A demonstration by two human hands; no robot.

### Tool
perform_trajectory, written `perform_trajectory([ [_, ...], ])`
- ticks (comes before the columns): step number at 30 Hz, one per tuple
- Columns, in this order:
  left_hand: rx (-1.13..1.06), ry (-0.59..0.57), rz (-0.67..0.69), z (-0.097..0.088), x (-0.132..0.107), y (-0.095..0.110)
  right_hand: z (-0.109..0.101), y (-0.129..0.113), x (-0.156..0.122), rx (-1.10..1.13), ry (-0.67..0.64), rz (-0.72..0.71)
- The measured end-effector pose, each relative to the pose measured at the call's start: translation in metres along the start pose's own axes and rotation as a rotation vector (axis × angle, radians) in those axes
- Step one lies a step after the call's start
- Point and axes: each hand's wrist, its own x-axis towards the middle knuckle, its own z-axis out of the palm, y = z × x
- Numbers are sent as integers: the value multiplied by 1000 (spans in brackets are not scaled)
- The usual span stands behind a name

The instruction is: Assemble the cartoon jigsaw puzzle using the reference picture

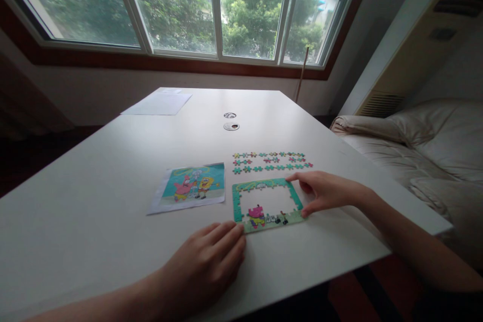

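A partly built jigsaw (266, 202) lies on the white table (113, 171); its green border is joined and the middle is bare. My left hand (206, 264) lies flat, fingers together, with the fingertips against the jigsaw's near left corner. My right hand (326, 190) is spread along the jigsaw's right edge, forefinger on the far right corner and thumb at the near right corner. Several loose pieces (271, 161) sit in rows just beyond the jigsaw. A cartoon reference picture (190, 187) lies to its left.
A sheet of paper (158, 103) lies at the table's far left. Two round cable holes (231, 122) sit mid-table. A bed with a cream duvet (426, 146) stands right of the table. Windows (211, 5) run along the far wall.
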Motion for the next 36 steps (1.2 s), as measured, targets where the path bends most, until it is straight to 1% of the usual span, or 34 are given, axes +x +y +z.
perform_trajectory([
  [4,1,14,-33,1,-1,0,0,0,0,-1,1,0],
  [8,55,-7,-103,3,-3,-1,0,0,0,-6,2,3],
  [11,97,-23,-128,4,-4,-1,0,0,0,-6,0,5],
  [19,112,-48,-115,4,-4,0,0,1,-1,-27,0,6],
  [36,98,-2,-108,2,-2,0,-3,-2,-1,-61,9,-13],
])
